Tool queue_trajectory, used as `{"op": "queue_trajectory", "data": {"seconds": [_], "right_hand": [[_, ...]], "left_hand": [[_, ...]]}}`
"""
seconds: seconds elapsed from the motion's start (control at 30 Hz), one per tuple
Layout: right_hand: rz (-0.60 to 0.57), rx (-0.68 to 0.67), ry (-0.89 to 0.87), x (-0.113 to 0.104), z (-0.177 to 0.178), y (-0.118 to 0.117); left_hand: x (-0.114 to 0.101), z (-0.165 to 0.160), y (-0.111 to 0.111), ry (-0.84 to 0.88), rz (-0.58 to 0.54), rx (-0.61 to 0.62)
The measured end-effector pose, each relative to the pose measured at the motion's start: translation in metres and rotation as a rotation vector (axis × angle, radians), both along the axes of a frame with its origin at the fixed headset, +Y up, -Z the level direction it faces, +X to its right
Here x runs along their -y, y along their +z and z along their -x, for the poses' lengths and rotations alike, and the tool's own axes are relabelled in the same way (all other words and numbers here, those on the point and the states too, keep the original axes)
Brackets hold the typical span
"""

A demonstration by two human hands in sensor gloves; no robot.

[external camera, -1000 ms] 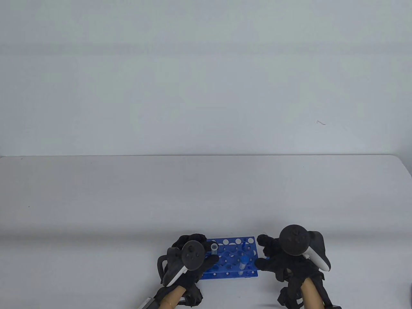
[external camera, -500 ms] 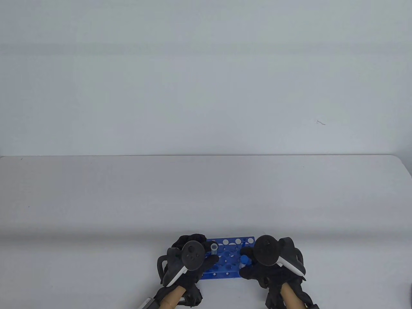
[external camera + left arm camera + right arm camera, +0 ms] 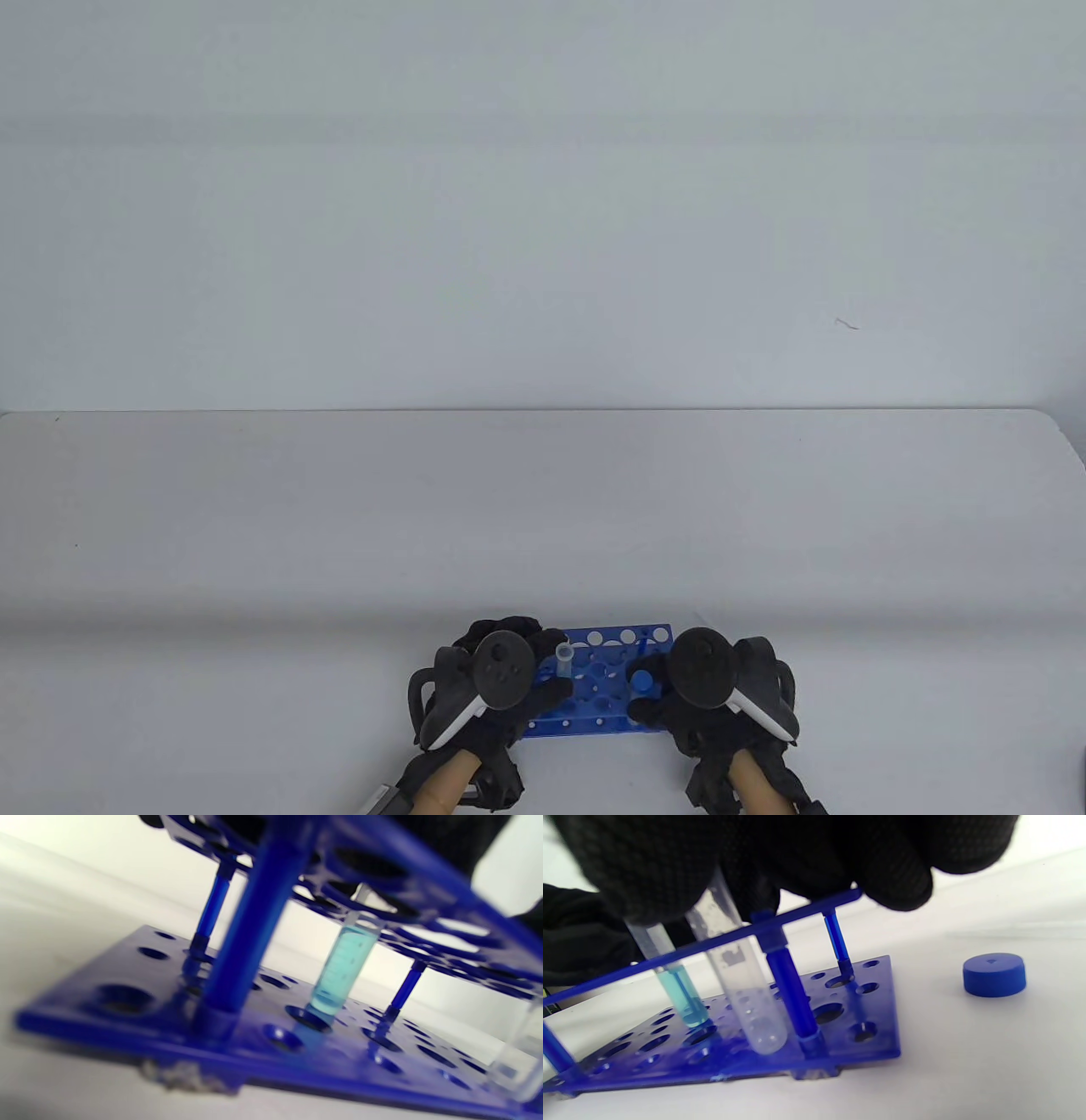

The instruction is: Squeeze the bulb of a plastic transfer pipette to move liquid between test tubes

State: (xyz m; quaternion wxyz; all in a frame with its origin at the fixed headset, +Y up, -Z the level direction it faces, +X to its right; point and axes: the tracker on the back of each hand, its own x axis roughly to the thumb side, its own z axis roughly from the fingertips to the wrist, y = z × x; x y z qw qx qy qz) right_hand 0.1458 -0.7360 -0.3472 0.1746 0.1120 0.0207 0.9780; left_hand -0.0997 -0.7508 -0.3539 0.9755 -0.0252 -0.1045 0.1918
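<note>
A blue tube rack (image 3: 604, 652) stands at the table's near edge. My left hand (image 3: 534, 664) grips its left end, thumb lying on the top plate. An open tube (image 3: 564, 654) beside that thumb holds blue-green liquid (image 3: 342, 972) (image 3: 685, 999). My right hand (image 3: 652, 694) is over the rack's right part. Its fingers (image 3: 670, 878) pinch a clear, blue-capped tube (image 3: 642, 682) whose rounded bottom (image 3: 765, 1035) hangs just above the base plate (image 3: 848, 1027). No pipette shows in any view.
A loose blue cap (image 3: 994, 974) lies on the white table right of the rack, hidden under my right hand in the table view. The table's far edge (image 3: 543, 412) meets a pale wall.
My right hand has moved left from beside the rack to over its right part and taken hold of the capped tube. My left hand has stayed on the rack's left end.
</note>
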Motion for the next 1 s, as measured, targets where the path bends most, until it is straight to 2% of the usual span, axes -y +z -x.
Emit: {"op": "queue_trajectory", "data": {"seconds": [0.17, 0.3, 0.37, 0.43, 0.53, 0.6, 0.73, 0.83, 1.0], "right_hand": [[0.002, 0.001, -0.005, -0.001, 0.000, 0.000], [0.008, -0.001, -0.004, -0.001, 0.000, 0.000], [0.008, 0.000, -0.004, -0.001, 0.000, 0.000], [0.007, 0.001, -0.002, -0.001, 0.000, 0.000], [0.011, 0.001, -0.009, -0.001, 0.000, 0.000], [0.012, 0.003, -0.011, -0.002, 0.000, 0.001], [0.011, 0.003, -0.012, -0.001, 0.000, 0.001], [0.018, 0.002, -0.022, -0.001, -0.001, 0.000], [0.048, -0.005, -0.062, 0.002, -0.004, -0.002]], "left_hand": [[-0.017, 0.020, -0.001, 0.000, -0.017, -0.036], [-0.045, 0.033, 0.008, 0.144, -0.116, -0.088], [-0.063, 0.029, 0.019, 0.138, -0.235, -0.087], [-0.079, 0.014, 0.032, 0.118, -0.344, -0.006], [-0.094, -0.022, 0.048, 0.049, -0.401, 0.113], [-0.095, -0.048, 0.050, -0.030, -0.411, 0.165], [-0.086, -0.083, 0.042, -0.156, -0.359, 0.231], [-0.079, -0.096, 0.035, -0.239, -0.322, 0.238], [-0.064, -0.102, 0.037, -0.312, -0.370, 0.248]]}}
